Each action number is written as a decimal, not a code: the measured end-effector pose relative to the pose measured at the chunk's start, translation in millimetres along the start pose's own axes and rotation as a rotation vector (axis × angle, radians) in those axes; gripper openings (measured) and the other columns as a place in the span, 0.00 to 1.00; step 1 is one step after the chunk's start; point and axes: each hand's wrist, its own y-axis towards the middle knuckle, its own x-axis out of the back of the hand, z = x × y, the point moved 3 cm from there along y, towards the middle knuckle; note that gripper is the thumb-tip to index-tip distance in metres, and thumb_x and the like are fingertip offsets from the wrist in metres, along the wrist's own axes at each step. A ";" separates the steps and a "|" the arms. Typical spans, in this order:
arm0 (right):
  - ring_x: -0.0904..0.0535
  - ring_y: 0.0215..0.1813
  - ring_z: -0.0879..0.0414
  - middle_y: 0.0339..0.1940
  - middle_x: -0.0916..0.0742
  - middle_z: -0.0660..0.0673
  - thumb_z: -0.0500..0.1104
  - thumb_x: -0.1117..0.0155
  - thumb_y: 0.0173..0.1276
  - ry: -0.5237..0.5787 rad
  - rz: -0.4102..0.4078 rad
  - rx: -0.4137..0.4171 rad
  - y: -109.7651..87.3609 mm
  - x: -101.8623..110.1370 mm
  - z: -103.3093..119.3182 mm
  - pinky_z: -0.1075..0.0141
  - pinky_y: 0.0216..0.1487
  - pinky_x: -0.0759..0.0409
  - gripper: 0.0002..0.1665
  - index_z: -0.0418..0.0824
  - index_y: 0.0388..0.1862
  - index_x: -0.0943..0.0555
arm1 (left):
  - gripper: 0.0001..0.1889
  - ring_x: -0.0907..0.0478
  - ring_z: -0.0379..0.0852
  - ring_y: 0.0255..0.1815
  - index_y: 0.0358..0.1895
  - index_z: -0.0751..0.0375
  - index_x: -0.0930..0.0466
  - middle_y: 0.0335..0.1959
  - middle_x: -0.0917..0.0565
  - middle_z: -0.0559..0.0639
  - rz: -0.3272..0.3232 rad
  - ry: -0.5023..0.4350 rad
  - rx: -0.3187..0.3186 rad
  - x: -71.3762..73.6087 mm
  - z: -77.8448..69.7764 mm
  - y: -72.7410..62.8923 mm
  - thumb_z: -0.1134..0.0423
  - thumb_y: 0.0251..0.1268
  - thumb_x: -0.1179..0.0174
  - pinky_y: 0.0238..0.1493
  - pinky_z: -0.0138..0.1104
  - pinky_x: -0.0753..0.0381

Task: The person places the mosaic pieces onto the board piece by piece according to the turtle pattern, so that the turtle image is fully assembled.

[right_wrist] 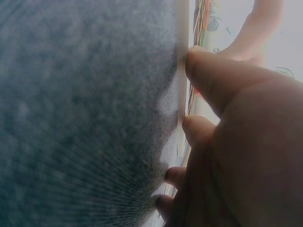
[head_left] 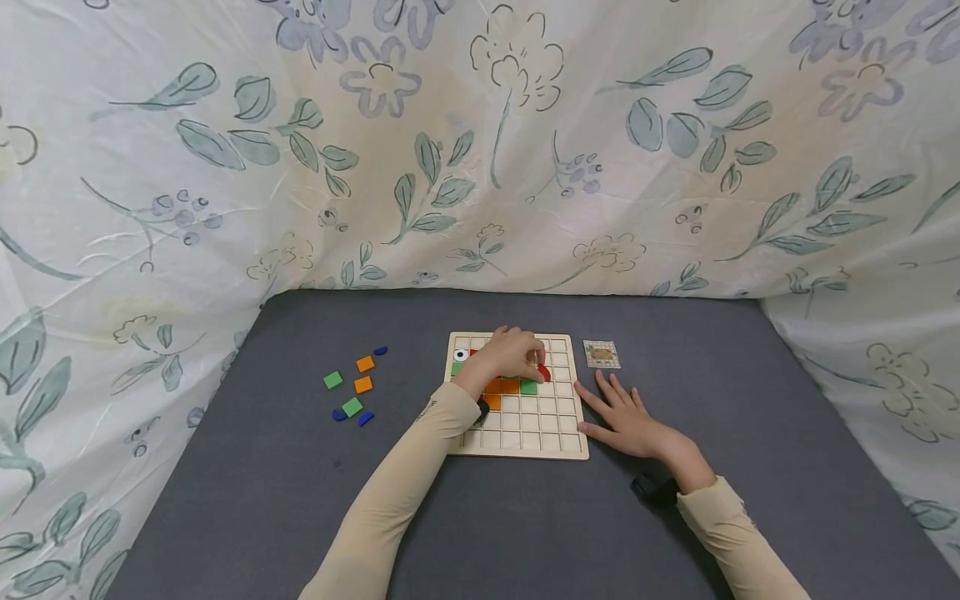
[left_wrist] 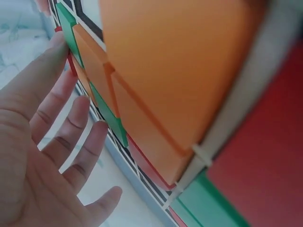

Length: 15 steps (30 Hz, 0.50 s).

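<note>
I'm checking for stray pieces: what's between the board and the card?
Just a bare strip of grey table between board and card, seen in the head view.

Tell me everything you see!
Table: one, dark grey, under board
Board: one, pale wood, on table
Flowery cloth: count unclear, white, behind table
Card: one, multicoloured, right of board
Loose squares: two orange, two green, left of board
Blue pieces: three, blue, left of board
Board pieces: several, partly hidden; red, orange, green, white; on board
Wrist devices: two, black, near sleeves
Sleeves: two, beige, over table front
Left hand: one, over board
Right hand: one, at board's right edge
</note>
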 end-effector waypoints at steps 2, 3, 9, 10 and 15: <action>0.64 0.73 0.32 0.74 0.52 0.32 0.62 0.50 0.68 -0.002 -0.002 -0.001 -0.8 1.5 2.0 0.31 0.64 0.65 0.42 0.47 0.75 0.48 | 0.14 0.32 0.42 0.43 0.38 0.47 0.19 0.35 0.24 0.44 -0.003 0.009 0.003 -0.6 0.6 -0.5 0.45 0.52 0.35 0.68 0.50 0.47; 0.64 0.73 0.32 0.74 0.52 0.32 0.62 0.50 0.67 -0.005 -0.003 -0.001 -0.8 1.5 1.9 0.31 0.64 0.65 0.42 0.47 0.74 0.48 | 0.14 0.32 0.42 0.43 0.38 0.47 0.19 0.34 0.24 0.43 -0.005 0.006 0.005 -0.8 1.0 -0.8 0.45 0.52 0.35 0.68 0.51 0.48; 0.64 0.73 0.32 0.74 0.52 0.32 0.63 0.51 0.68 -0.009 -0.001 -0.003 0.2 1.1 1.6 0.31 0.64 0.65 0.42 0.47 0.75 0.48 | 0.14 0.31 0.43 0.43 0.39 0.48 0.17 0.36 0.23 0.44 -0.013 -0.039 0.013 0.0 2.7 -4.1 0.47 0.53 0.34 0.69 0.52 0.49; 0.64 0.73 0.32 0.74 0.52 0.32 0.62 0.51 0.68 -0.009 0.000 -0.002 0.3 1.1 1.6 0.31 0.64 0.66 0.42 0.47 0.75 0.48 | 0.13 0.32 0.43 0.43 0.39 0.48 0.17 0.36 0.23 0.44 -0.014 -0.041 0.016 0.1 3.1 -4.6 0.47 0.53 0.35 0.69 0.52 0.49; 0.64 0.73 0.32 0.74 0.52 0.32 0.62 0.50 0.68 -0.005 0.002 0.001 -0.3 1.1 2.2 0.31 0.64 0.66 0.42 0.47 0.75 0.48 | 0.12 0.32 0.43 0.43 0.39 0.47 0.17 0.34 0.24 0.43 -0.016 -0.028 0.019 -0.6 3.4 -4.0 0.47 0.54 0.35 0.68 0.52 0.47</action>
